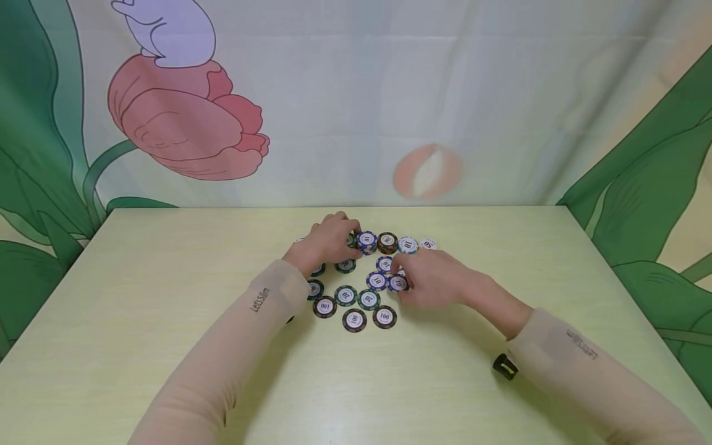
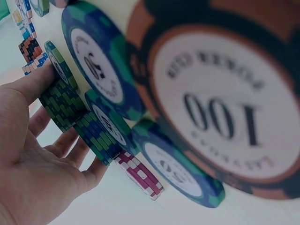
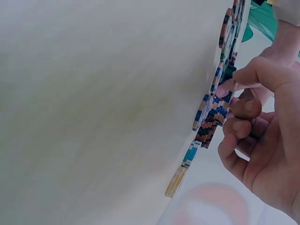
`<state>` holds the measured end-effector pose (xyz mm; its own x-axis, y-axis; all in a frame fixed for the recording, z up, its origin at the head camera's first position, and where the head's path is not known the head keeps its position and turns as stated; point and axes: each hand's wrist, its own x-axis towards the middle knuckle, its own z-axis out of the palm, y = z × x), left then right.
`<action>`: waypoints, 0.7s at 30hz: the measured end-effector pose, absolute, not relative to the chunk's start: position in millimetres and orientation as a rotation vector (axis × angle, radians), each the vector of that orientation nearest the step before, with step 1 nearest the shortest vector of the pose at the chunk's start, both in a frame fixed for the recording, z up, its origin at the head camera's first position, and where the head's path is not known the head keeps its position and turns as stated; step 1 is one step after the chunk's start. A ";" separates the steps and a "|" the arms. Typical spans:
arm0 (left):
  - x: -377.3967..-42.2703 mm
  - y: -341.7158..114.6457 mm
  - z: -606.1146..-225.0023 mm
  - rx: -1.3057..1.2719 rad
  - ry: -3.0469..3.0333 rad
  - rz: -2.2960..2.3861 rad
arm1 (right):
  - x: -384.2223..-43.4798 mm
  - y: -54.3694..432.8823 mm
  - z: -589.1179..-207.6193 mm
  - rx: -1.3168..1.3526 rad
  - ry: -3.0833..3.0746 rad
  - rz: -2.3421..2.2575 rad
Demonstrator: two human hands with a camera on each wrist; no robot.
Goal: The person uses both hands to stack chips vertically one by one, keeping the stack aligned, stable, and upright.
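Observation:
Poker chips cover the middle of the table, with stacks along the far side. My left hand (image 1: pixel 328 242) grips a stack of green chips (image 2: pixel 63 105), thumb on the near side and fingers behind. The blue stack (image 1: pixel 366 241) stands just right of it. My right hand (image 1: pixel 434 279) pinches a blue 10 chip (image 1: pixel 397 283) between thumb and forefinger; its other fingers (image 3: pixel 236 127) are curled. Two more blue 10 chips (image 1: pixel 376 281) lie beside it. Part of the left end of the chips is hidden by my left hand and forearm.
Brown (image 1: pixel 387 243), light-blue (image 1: pixel 408 245) and pale yellow-edged chips (image 1: pixel 428 244) continue the far row. Green 20 chips (image 1: pixel 346 295) and dark 100 chips (image 1: pixel 354 320) lie nearer. A printed curtain (image 1: pixel 345 123) hangs behind the table. A black piece (image 1: pixel 505 366) shows at my right sleeve.

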<state>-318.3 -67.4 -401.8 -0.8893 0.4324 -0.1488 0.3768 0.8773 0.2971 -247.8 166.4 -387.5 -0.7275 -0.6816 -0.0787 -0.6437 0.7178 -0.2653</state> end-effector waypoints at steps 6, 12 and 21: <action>-317.9 -67.6 -402.2 0.611 2.836 0.394 | -260.7 158.3 -385.9 -1.033 2.814 -0.338; -317.9 -68.3 -403.2 0.594 2.832 0.401 | -274.5 147.7 -384.9 -0.963 2.844 -0.344; -319.5 -69.5 -403.9 0.599 2.837 0.407 | -293.3 134.7 -385.6 -0.926 2.899 -0.335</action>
